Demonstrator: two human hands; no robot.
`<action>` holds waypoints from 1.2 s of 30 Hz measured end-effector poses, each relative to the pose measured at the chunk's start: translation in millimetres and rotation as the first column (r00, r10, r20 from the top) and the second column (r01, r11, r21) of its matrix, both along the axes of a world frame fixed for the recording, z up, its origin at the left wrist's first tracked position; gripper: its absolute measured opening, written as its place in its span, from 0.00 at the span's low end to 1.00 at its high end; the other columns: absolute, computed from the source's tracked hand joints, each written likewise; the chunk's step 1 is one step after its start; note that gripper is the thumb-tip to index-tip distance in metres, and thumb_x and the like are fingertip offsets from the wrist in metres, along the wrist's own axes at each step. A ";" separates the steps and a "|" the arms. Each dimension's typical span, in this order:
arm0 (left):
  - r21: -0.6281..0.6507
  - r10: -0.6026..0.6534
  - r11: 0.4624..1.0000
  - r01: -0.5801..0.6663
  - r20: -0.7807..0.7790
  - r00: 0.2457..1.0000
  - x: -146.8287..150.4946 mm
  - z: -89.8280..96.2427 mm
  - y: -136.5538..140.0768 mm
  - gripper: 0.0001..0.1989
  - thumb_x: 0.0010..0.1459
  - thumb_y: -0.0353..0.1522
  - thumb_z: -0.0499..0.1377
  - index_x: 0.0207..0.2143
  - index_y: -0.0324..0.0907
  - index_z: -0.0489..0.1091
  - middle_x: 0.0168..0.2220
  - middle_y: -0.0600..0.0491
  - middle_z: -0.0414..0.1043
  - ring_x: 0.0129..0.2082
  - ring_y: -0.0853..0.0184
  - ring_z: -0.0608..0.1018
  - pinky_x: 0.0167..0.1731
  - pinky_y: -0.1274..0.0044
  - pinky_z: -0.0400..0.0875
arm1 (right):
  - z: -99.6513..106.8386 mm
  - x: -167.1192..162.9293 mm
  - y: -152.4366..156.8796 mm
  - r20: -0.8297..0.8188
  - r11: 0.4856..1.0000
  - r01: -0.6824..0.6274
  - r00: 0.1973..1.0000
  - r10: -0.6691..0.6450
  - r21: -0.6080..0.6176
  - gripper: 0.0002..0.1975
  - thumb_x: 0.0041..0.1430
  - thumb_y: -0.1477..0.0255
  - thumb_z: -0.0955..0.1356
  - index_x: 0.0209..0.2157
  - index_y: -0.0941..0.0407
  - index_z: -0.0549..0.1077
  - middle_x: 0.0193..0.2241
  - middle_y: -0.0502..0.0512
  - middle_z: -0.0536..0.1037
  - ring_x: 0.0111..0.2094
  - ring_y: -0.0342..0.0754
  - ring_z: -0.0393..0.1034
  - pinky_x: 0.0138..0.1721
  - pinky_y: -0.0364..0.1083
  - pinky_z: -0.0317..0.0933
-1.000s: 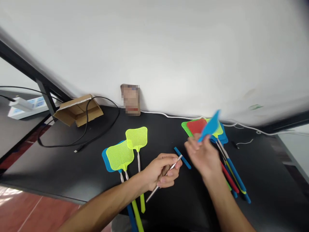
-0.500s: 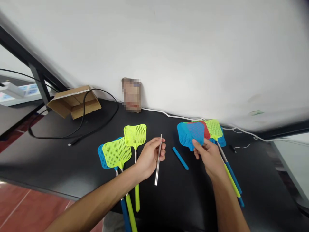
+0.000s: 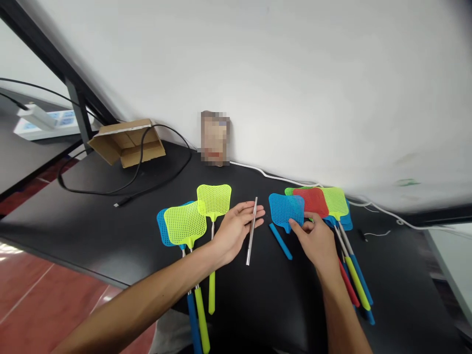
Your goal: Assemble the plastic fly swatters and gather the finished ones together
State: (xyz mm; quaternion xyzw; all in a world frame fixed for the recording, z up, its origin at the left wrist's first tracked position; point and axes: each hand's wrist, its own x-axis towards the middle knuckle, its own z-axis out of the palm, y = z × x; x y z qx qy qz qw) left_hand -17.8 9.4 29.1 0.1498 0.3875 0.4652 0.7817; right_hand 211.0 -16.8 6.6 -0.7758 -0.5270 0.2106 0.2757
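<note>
My left hand (image 3: 236, 232) holds a thin shiny metal tube (image 3: 251, 233) slanting across its fingers, which are fairly straight. In my right hand (image 3: 313, 238), a blue mesh fly swatter head (image 3: 285, 210) is pinched near its short neck; no rod is on it. A loose blue handle grip (image 3: 280, 241) lies on the black table between the hands. Left of my left hand are whole fly swatters, two with yellow-green heads (image 3: 184, 223) and one blue behind them. More swatters, with a red head (image 3: 313, 201) and a yellow-green head (image 3: 337, 202) among them, lie overlapping beside my right hand.
An open cardboard box (image 3: 129, 142) stands at the back left of the table (image 3: 121, 236), with a black cable (image 3: 138, 172) looping around it. A blurred upright packet (image 3: 215, 139) leans on the wall. A white cord (image 3: 254, 168) runs along the wall's base.
The blue swatter head has shifted left, away from the pile, uncovering more of the red head. My left fingers have straightened around the metal tube. The camera view has turned slightly.
</note>
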 end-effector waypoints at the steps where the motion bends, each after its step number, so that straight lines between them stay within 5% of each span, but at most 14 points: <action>1: 0.009 0.000 1.000 0.000 0.002 1.000 0.0 -0.4 -0.2 0.11 0.61 0.21 0.61 0.45 0.37 0.74 0.54 0.39 0.76 0.55 0.57 0.79 0.61 0.63 0.71 | 0.0 -0.3 0.0 0.022 1.000 -0.011 1.000 0.011 -0.005 0.26 0.57 0.50 0.70 0.45 0.57 0.73 0.20 0.51 0.76 0.29 0.56 0.73 0.35 0.49 0.57; 8: 0.060 0.019 0.998 -0.016 -0.057 0.998 1.5 -2.9 -0.1 0.10 0.60 0.22 0.62 0.43 0.39 0.75 0.54 0.43 0.77 0.58 0.60 0.77 0.66 0.65 0.65 | 4.9 -10.0 -2.8 0.135 0.999 -0.044 0.990 0.042 0.015 0.23 0.63 0.52 0.67 0.50 0.56 0.72 0.22 0.50 0.77 0.30 0.55 0.74 0.36 0.48 0.57; 17: 0.114 0.041 0.993 -0.034 -0.064 0.997 -0.9 1.9 0.2 0.06 0.59 0.26 0.64 0.40 0.40 0.75 0.54 0.44 0.76 0.61 0.57 0.74 0.63 0.63 0.67 | 4.6 -24.0 -6.3 0.249 0.982 -0.185 0.953 0.172 0.029 0.15 0.67 0.56 0.64 0.37 0.53 0.73 0.23 0.52 0.75 0.26 0.52 0.71 0.30 0.47 0.52; 22: 0.261 0.004 0.963 0.064 -0.252 0.968 -1.8 0.5 0.5 0.05 0.59 0.29 0.62 0.39 0.40 0.73 0.43 0.48 0.77 0.45 0.63 0.79 0.46 0.71 0.75 | 13.5 -26.7 -9.9 0.223 0.968 -0.250 0.945 0.239 0.022 0.18 0.68 0.56 0.64 0.27 0.52 0.67 0.21 0.50 0.72 0.23 0.49 0.66 0.28 0.47 0.50; 25: 0.427 0.020 0.870 0.246 -0.529 0.848 -4.9 2.2 -0.1 0.04 0.62 0.30 0.58 0.37 0.41 0.73 0.30 0.55 0.72 0.30 0.70 0.73 0.33 0.77 0.68 | 18.3 -31.0 -13.5 0.217 0.946 -0.322 0.926 0.310 0.022 0.19 0.68 0.56 0.65 0.26 0.52 0.64 0.20 0.48 0.69 0.22 0.47 0.62 0.28 0.47 0.49; 29: 0.488 0.081 0.697 0.525 -0.781 0.619 -9.2 5.6 -1.2 0.07 0.66 0.32 0.55 0.37 0.43 0.73 0.28 0.56 0.71 0.26 0.70 0.70 0.28 0.77 0.60 | 19.6 -37.9 -18.4 0.243 0.930 -0.367 0.901 0.359 -0.012 0.18 0.65 0.56 0.68 0.27 0.51 0.65 0.21 0.48 0.69 0.23 0.47 0.63 0.27 0.47 0.48; 32: 0.470 0.191 0.585 0.661 -0.872 0.451 -9.9 2.4 -1.5 0.07 0.65 0.31 0.56 0.33 0.44 0.72 0.25 0.56 0.71 0.24 0.68 0.70 0.29 0.75 0.58 | 17.3 -43.2 -21.7 0.279 0.915 -0.402 0.874 0.398 -0.048 0.18 0.60 0.54 0.72 0.30 0.51 0.67 0.25 0.50 0.73 0.26 0.48 0.66 0.28 0.47 0.48; 36: 0.446 0.403 0.502 0.741 -0.879 0.255 -8.2 -7.4 -1.7 0.15 0.64 0.31 0.58 0.23 0.44 0.65 0.20 0.55 0.66 0.21 0.67 0.66 0.31 0.72 0.55 | 12.7 -51.0 -25.5 0.335 0.892 -0.437 0.828 0.450 -0.118 0.17 0.58 0.56 0.73 0.31 0.52 0.68 0.28 0.51 0.76 0.27 0.49 0.68 0.28 0.47 0.46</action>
